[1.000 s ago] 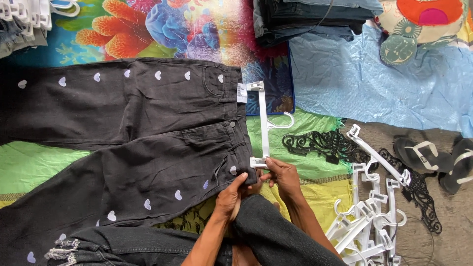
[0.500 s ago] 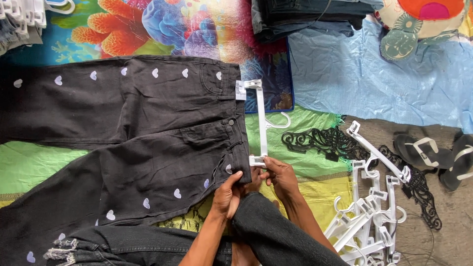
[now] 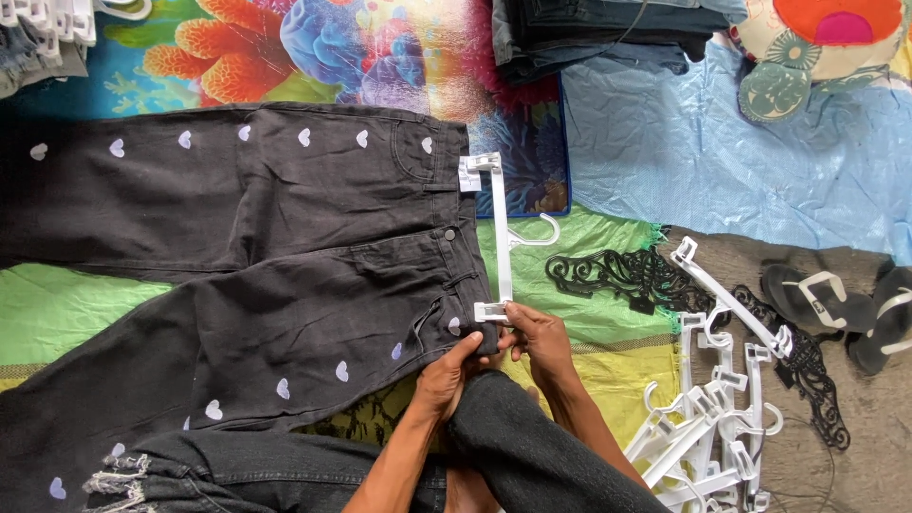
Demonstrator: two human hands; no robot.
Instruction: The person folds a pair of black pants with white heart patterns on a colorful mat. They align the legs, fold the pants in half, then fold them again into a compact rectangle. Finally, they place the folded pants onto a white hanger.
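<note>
Both hands meet at the near clip of a white clip hanger (image 3: 501, 237): the right hand (image 3: 538, 339) pinches the clip, the left hand (image 3: 448, 372) grips the waistband corner of black heart-print jeans (image 3: 285, 247) spread on a colourful mat (image 3: 380, 47). Spare white hangers (image 3: 722, 418) lie piled nearby, right.

floor mat (image 3: 399, 57) | black heart-print jeans (image 3: 285, 247) | white hanger pile (image 3: 712, 427) | sandals (image 3: 845, 309)

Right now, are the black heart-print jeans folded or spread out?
Spread out: the jeans lie flat, both legs extended left, waistband clipped to the white hanger.
</note>
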